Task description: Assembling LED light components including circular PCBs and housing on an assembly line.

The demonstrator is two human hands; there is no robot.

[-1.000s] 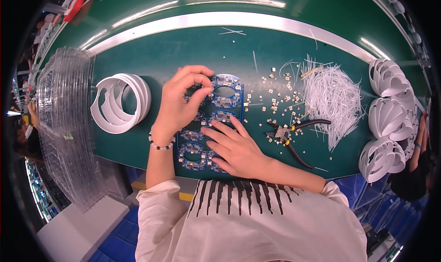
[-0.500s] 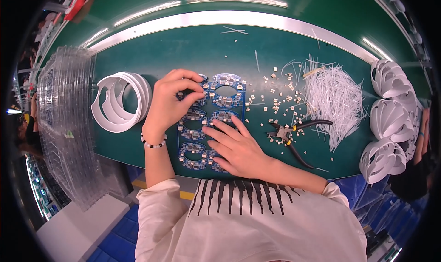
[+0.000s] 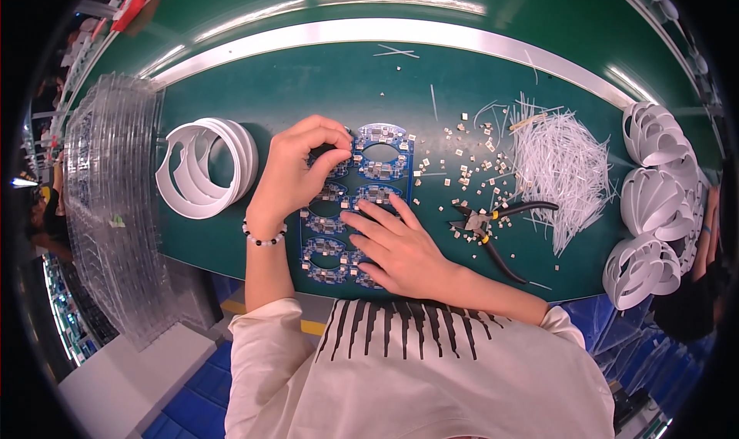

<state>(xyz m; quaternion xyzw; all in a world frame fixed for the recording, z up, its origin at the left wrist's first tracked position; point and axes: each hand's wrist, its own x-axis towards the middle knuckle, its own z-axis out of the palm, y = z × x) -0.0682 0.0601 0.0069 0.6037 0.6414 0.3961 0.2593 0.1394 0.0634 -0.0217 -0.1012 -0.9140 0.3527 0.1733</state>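
Observation:
A blue circuit board panel with several oval cut-outs and small white parts lies on the green table in front of me. Over its upper left section, my left hand has its thumb and forefinger pinched together at the board; whatever sits between the fingertips is too small to make out. My right hand rests palm down across the board's lower right, fingers spread, holding nothing. That hand and the left fingers cover parts of the panel.
Black-handled cutting pliers lie right of the board, among scattered small white connectors. Beyond them is a heap of thin white strips. White plastic rings stand left, beside stacked clear trays. More white rings line the right edge.
My left hand has shifted slightly right along the upper part of the board, still pinched. The right hand stays in place on the panel.

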